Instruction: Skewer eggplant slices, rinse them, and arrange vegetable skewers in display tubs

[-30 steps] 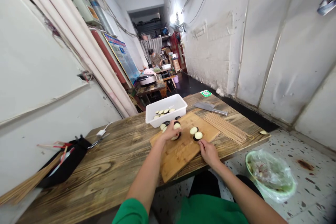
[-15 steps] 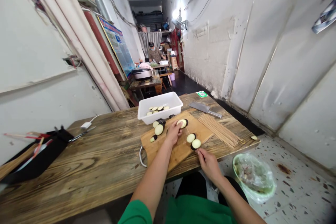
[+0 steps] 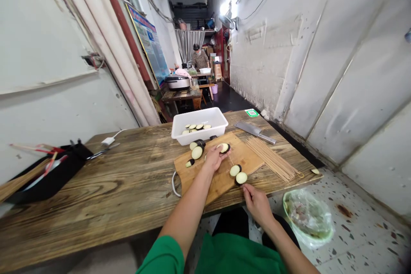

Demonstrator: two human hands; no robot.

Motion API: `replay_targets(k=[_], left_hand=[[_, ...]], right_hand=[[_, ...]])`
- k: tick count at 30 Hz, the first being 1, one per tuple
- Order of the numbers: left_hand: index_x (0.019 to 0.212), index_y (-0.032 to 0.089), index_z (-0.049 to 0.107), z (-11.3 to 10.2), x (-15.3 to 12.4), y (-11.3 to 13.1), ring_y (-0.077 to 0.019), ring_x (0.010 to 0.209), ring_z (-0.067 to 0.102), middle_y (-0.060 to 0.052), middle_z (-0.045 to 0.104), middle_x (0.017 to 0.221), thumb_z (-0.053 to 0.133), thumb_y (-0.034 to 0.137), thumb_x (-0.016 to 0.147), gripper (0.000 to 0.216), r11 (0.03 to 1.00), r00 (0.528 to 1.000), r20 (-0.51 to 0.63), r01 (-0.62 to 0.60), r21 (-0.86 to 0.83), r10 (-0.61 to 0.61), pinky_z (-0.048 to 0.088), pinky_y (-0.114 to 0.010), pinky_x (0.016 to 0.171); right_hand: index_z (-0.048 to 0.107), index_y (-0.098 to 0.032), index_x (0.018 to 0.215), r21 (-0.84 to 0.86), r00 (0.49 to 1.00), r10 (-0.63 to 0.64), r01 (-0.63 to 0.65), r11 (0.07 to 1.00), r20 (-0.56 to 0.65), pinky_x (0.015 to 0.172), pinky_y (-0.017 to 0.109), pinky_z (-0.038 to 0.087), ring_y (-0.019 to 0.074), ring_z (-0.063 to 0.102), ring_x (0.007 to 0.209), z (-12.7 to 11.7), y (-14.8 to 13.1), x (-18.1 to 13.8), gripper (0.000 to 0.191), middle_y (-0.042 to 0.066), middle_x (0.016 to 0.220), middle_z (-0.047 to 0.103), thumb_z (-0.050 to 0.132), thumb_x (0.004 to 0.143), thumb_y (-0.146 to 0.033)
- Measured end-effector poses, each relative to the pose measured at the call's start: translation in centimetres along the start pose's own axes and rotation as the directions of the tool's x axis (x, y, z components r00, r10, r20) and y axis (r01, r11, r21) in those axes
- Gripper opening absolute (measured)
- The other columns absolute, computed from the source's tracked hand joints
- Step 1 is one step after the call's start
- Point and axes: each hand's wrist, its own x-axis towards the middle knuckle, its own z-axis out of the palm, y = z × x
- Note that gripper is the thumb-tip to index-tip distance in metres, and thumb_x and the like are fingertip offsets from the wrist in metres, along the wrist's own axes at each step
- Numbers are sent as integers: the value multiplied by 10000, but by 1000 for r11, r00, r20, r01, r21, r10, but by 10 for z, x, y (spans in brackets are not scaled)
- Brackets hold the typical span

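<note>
Pinching eggplant slice (image 3: 224,148) in left grip (image 3: 214,158), skewer (image 3: 230,160) in right grip (image 3: 257,202), green QR sticker (image 3: 252,113)

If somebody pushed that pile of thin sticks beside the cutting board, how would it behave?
The thin sticks look straight, so each is probably stiff yet light, being slender. They lie spread side by side, so a push would likely shift or roll some apart. Flat on the table, they seem unlikely to tip.
</note>
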Motion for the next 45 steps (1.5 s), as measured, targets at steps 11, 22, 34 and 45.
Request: replay_targets(k=[11, 22, 34, 45], left_hand=[[839, 73, 639, -2, 2, -1, -226, 915, 697, -140, 709, 886, 556, 65, 877, 92, 1000, 1000, 7, -7, 22, 7, 584, -426, 871], [849, 54, 662, -3, 0, -1, -201, 834, 698, -156, 703, 926, 608, 41, 844, 56, 993, 997, 71, 27, 112, -36, 615, -367, 773], [849, 65, 678, -6, -3, -1, -211, 845, 700, -157, 707, 948, 695, 53, 786, 66, 984, 978, 175, 90, 155, -117, 613, -361, 784], [891, 73, 665, -5, -8, -1, -215, 847, 697, -149, 704, 962, 677, 43, 791, 105, 981, 965, 212, 126, 146, -155, 597, -388, 838]], right_hand=[[678, -191, 822, 23, 999, 16, -16, 1000, 29, 648, 271, 488, 210, 685, 685, -4, -5, -1, 394, 74, 730, 713, 339, 953, -342], [644, -187, 793, 34, 999, 35, -36, 999, 30, 592, 260, 434, 192, 665, 624, -5, -9, -1, 378, 59, 694, 698, 332, 948, -333], [670, -191, 820, 85, 998, 64, -64, 994, 9, 595, 267, 469, 204, 685, 642, -1, -11, 1, 376, 63, 722, 720, 340, 932, -333], [694, -179, 871, 91, 996, 86, -83, 992, -36, 675, 292, 539, 236, 722, 751, 4, -9, 8, 392, 120, 831, 751, 345, 919, -352]])
